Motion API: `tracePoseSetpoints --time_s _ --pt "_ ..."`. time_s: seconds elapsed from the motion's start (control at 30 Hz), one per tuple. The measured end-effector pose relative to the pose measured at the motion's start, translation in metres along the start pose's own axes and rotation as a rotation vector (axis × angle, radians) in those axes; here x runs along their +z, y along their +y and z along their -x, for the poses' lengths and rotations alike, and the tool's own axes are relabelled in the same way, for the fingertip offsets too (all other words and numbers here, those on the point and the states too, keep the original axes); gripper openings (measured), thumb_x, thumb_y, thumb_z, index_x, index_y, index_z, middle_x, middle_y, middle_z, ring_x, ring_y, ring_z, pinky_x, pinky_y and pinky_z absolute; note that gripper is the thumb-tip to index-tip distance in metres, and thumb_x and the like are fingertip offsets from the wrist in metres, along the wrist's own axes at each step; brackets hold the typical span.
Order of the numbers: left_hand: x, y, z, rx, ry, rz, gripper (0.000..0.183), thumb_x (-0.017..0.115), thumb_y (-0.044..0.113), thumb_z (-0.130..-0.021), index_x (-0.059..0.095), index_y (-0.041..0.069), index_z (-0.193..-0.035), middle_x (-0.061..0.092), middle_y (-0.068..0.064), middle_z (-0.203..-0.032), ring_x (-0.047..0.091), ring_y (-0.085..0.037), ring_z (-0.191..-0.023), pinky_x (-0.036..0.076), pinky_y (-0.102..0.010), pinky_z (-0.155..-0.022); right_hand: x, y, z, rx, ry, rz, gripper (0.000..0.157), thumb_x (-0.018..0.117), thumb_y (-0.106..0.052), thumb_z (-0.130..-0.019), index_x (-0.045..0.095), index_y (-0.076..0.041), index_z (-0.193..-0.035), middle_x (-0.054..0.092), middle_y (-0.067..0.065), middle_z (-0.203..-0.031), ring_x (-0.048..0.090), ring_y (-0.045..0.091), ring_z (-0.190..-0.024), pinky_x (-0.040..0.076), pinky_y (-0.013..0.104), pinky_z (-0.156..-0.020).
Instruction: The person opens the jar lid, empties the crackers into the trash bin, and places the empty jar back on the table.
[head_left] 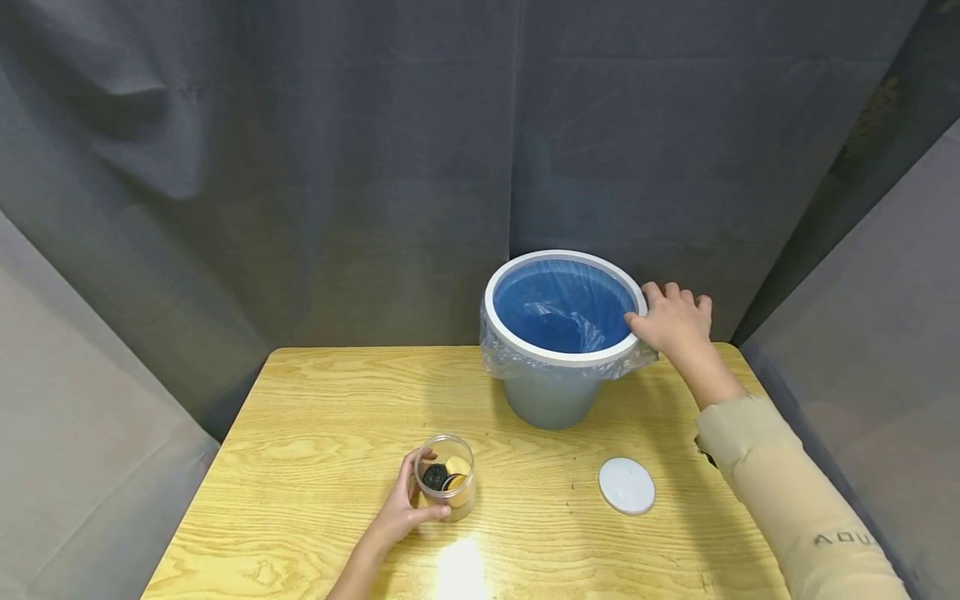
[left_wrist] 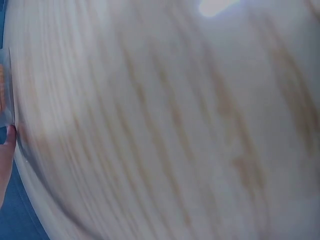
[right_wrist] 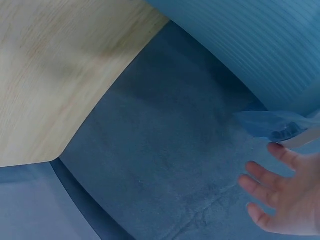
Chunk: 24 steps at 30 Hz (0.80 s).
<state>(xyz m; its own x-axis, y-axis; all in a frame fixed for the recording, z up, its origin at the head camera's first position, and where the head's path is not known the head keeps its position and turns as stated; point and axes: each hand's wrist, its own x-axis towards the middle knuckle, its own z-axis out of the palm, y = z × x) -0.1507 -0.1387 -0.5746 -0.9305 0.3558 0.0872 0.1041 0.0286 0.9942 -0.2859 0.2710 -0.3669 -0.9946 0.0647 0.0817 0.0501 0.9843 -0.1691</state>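
A clear round plastic jar point(head_left: 467, 500) stands near the front of the table, with its top uncovered. Dark, yellow and orange round pieces point(head_left: 444, 477) lie inside it. My left hand point(head_left: 401, 506) grips the jar from the left, thumb in front and fingers behind. At the back right is a grey-blue trash bin point(head_left: 551, 404) with a white rim and a clear plastic liner point(head_left: 510, 358) folded over it. Beside the rim, my right hand point(head_left: 677, 319) has its thumb at the edge and its other fingers spread loosely. The right wrist view shows one fingertip point(right_wrist: 277, 148) touching the liner's edge.
A white round lid point(head_left: 627, 486) lies flat on the wooden table point(head_left: 337, 417), in front of the bin and to its right. Dark grey curtains point(head_left: 360, 208) hang behind the table, and lighter cloth panels flank both sides.
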Motion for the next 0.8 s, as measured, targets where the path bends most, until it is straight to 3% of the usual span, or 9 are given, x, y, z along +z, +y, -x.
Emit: tracePoseSetpoints --time_s 0.23,0.63,0.8 --pt "0.003 0.014 0.002 -0.031 0.0 -0.031 0.09 0.076 0.003 -0.069 0.021 0.002 -0.139 0.022 -0.028 -0.141 0.019 -0.042 -0.132 0.005 -0.065 -0.107 -0.002 -0.002 -0.002 -0.004 -0.026 0.014 0.061 0.049 -0.039 -0.086 0.035 0.0 -0.132 0.037 0.03 -0.122 0.031 0.046 -0.111 0.022 0.067 -0.092" --pt "0.004 0.007 0.001 0.008 -0.014 -0.022 0.09 0.076 0.004 -0.071 0.018 -0.001 -0.14 0.022 -0.025 -0.143 0.018 -0.045 -0.132 0.009 -0.067 -0.106 -0.003 -0.004 -0.002 -0.006 -0.048 0.028 0.061 0.049 -0.038 -0.086 0.033 0.0 -0.131 0.038 0.03 -0.119 0.034 0.047 -0.108 0.028 0.067 -0.09" --pt "0.004 0.007 0.0 0.013 0.022 -0.045 0.09 0.079 0.005 -0.069 0.022 -0.001 -0.139 0.027 -0.023 -0.141 0.019 -0.041 -0.133 0.011 -0.067 -0.106 -0.002 -0.004 -0.002 -0.005 -0.059 0.033 0.062 0.048 -0.038 -0.087 0.032 0.001 -0.132 0.037 0.031 -0.12 0.035 0.047 -0.108 0.028 0.068 -0.09"
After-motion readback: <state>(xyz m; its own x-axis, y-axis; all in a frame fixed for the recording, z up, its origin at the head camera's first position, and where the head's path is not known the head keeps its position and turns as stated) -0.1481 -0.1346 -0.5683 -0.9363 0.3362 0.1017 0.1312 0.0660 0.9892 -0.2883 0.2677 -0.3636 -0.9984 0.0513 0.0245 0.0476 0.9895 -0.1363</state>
